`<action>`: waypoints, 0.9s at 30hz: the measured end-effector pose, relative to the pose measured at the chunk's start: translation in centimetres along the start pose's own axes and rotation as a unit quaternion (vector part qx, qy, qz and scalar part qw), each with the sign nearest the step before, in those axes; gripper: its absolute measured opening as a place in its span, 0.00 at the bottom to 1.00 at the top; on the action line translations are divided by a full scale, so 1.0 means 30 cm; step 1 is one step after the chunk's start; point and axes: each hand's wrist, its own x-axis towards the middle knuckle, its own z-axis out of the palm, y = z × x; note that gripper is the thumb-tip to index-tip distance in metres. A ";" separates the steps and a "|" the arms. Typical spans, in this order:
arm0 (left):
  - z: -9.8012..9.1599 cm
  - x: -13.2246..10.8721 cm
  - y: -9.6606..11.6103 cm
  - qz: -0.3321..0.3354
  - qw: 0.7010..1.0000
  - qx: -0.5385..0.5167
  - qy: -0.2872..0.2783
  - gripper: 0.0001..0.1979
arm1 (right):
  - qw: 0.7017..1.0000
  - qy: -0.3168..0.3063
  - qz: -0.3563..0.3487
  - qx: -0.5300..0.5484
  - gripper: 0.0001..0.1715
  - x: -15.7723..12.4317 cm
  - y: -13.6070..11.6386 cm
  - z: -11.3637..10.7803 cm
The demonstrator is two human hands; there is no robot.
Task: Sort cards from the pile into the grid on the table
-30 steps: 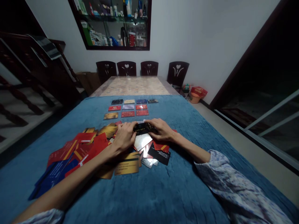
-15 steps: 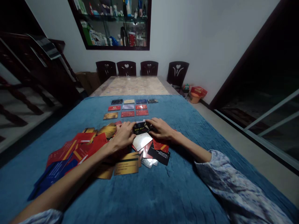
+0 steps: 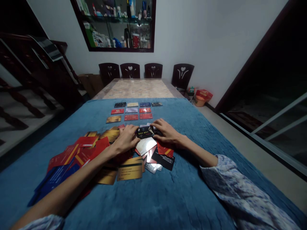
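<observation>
Between my two hands is a black VIP card (image 3: 145, 132) with yellow lettering, its face towards me. My left hand (image 3: 127, 138) pinches its left end, and the fingers of my right hand (image 3: 165, 131) close on its right end. Just below it lies a white card (image 3: 145, 145). Red cards (image 3: 165, 149) and a black card (image 3: 163, 158) overlap under my right hand. To the left, loose red cards (image 3: 69, 153), blue cards (image 3: 51, 179) and gold cards (image 3: 130, 170) spread in a pile, partly covered by my left forearm.
Beyond my hands, cards stand in short rows, among them a gold card (image 3: 113, 119), a red card (image 3: 146, 116) and a white card (image 3: 132, 104). A blue cloth (image 3: 192, 191) covers the near table. Dark chairs (image 3: 153, 70) line the far end.
The black card tilts slightly more towards me, so more of its face shows. Both hands keep hold of it in nearly the same place.
</observation>
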 end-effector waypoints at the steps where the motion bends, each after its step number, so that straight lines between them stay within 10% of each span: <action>1: -0.001 0.000 -0.001 0.004 1.000 0.004 0.002 0.24 | 1.000 -0.001 -0.001 0.000 0.32 0.000 0.000 -0.001; 27: -0.013 0.118 0.004 0.078 0.995 0.061 -0.032 0.16 | 0.999 -0.025 0.019 -0.011 0.28 -0.001 0.075 -0.064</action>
